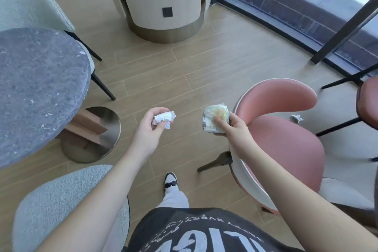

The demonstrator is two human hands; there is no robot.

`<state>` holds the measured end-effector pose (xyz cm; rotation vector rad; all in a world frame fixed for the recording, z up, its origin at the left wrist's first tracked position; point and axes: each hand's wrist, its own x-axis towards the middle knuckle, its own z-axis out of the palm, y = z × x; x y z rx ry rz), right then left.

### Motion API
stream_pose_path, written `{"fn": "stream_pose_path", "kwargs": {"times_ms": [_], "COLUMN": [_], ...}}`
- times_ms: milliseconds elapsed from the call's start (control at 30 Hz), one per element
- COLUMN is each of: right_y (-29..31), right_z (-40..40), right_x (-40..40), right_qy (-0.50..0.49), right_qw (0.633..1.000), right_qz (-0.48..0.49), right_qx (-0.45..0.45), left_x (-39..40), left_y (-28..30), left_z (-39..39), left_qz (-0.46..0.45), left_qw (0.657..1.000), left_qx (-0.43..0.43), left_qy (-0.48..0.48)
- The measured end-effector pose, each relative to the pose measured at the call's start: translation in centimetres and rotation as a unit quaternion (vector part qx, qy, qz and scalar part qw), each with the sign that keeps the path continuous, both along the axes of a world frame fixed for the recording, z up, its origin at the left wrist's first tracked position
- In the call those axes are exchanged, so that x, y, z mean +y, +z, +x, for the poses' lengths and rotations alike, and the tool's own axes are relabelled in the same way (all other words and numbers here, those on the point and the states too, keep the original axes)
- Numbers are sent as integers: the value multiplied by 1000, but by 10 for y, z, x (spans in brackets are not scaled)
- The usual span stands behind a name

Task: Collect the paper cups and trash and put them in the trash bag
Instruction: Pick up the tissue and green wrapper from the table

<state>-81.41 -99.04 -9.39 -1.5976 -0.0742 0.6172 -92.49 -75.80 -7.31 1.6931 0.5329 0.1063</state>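
Observation:
My left hand holds a crumpled white paper ball in its fingers, out over the wooden floor. A little to the right, my right hand grips a crushed paper cup with green and yellow print, thumb pressed on its side. Another small crumpled white scrap lies on the floor at the right, beyond the pink chair. No trash bag is in view.
A round grey stone table with a metal base stands at the left, with pale green chairs behind and in front of it. A pink chair is just right of my right hand. A wide pillar and glass doors lie ahead.

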Motion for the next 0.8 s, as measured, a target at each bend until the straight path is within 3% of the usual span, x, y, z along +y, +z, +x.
{"fn": "stream_pose_path", "kwargs": {"times_ms": [267,400,800], "right_y": [9,6,7], "right_z": [62,98,249], "right_x": [81,97,95], "right_qy": [-53,-48,-174], "right_qw": [998,997,984], "right_qz": [-17,-61,-42], "right_qx": [-4,-26,10], "left_x": [103,114,115], "left_y": [10,10,24], "left_z": [79,132,343], "left_qz": [-23,-19,9], "left_qw": [999,998,985], "left_qx": [-14,-14,5], "left_qy": [-31,-61,-173]}}
